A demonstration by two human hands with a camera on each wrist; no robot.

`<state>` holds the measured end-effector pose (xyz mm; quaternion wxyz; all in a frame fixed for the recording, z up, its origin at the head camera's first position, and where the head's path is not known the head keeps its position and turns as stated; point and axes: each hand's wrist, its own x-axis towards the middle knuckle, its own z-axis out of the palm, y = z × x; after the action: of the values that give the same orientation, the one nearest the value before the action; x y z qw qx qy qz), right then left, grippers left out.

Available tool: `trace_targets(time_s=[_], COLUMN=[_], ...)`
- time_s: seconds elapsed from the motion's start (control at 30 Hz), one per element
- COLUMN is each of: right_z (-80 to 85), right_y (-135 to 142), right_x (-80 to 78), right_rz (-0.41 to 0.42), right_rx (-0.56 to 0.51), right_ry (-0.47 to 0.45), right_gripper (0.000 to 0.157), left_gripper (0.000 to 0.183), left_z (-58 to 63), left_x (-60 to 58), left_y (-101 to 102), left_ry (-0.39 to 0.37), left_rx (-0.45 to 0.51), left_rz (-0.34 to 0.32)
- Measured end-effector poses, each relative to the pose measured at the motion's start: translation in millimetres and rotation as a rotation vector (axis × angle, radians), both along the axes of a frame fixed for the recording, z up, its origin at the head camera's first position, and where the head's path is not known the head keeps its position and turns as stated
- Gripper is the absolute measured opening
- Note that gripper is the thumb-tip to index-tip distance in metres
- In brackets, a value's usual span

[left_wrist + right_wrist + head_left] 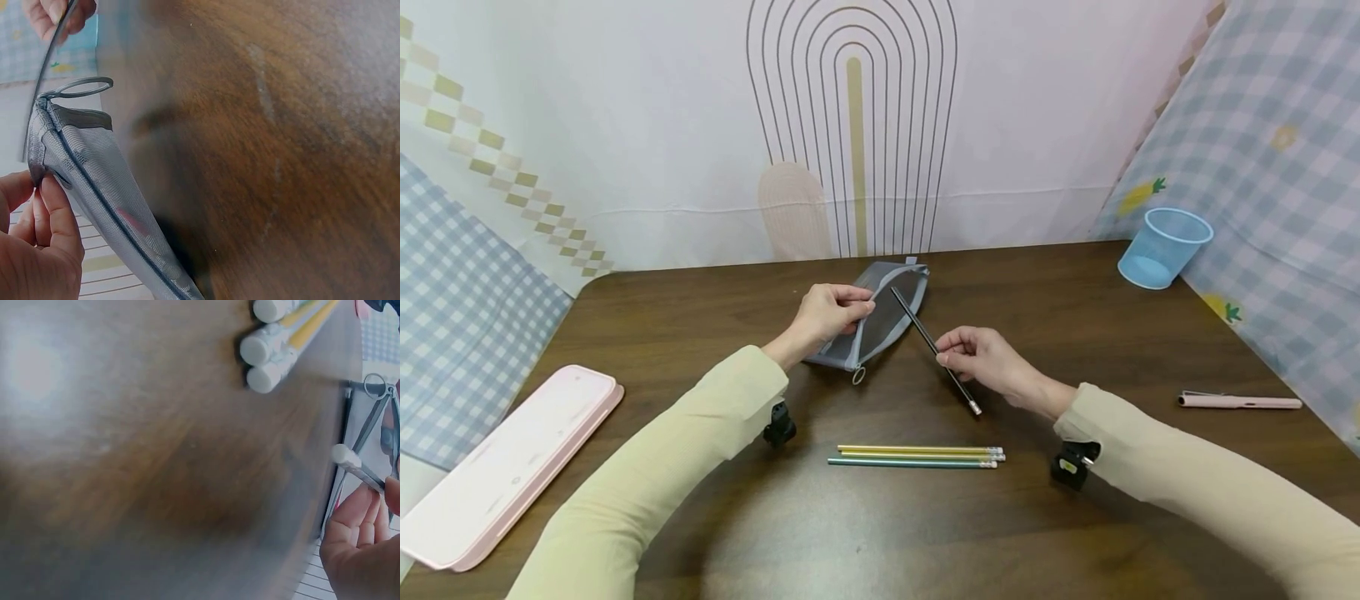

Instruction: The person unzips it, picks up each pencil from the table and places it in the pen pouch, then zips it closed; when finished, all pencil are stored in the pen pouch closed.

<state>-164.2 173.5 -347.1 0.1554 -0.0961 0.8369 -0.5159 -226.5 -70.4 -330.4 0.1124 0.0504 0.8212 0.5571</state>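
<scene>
My left hand (831, 313) pinches the edge of a grey mesh zip pouch (887, 321), whose mouth gapes open toward the right. A ring pull (81, 87) hangs at the zip's near end. Between thumb and fingers of my right hand (981, 360) is a black pencil (917, 323) with a white eraser (340, 454). It slants, its far end at the pouch's opening and the eraser end toward me. Nearer to me, three pencils lie side by side on the table: two yellow ones (917, 450) and a green one (910, 462), erasers to the right.
On the dark wooden table (737, 517), a pink case (512, 467) lies at the left. A pink pen (1240, 402) rests at the right, and a blue mesh cup (1163, 250) stands at the back right. Patterned cloth (685, 125) hangs behind the table.
</scene>
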Motion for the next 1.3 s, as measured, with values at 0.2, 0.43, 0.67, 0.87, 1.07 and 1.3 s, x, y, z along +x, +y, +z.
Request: trace_targets(time_s=[0.2,0.43,0.67,0.87,1.07,1.3], right_z=[-2.5,-1.1,0.5,1.5,2.2,2.4], right_y=[-10,-24,-42,-57,-67,-75], right_x=[-11.6,-27.6,-44.1,-55.4,-64.3,-69.9], right_rz=[-0.092,-0.205,-0.266,-0.294,-0.317,-0.300], right_rx=[-0.082,-0.297,-0.441,-0.518,-0.512,-0.456], right_ry=[-0.138,-0.382,-0.485,-0.509,-0.523,-0.542], right_gripper=[0.027,0.022,0.009,0.005,0.012,0.012], left_gripper=[0.032,0.032,0.032,0.033,0.032,0.031], left_z=[1.2,0.2,-0.8,-1.7,-3.5,-0.8], left_x=[0.4,0.4,-0.1,-0.6,-2.4,-2.1], left_y=[0,0,0,1,1,1], left_ry=[-0.002,-0.003,0.009,-0.008,-0.018,-0.011], left_rx=[0.001,-0.001,0.000,-0.005,-0.003,-0.010], left_rz=[0.003,0.005,0.000,-0.009,-0.006,-0.011])
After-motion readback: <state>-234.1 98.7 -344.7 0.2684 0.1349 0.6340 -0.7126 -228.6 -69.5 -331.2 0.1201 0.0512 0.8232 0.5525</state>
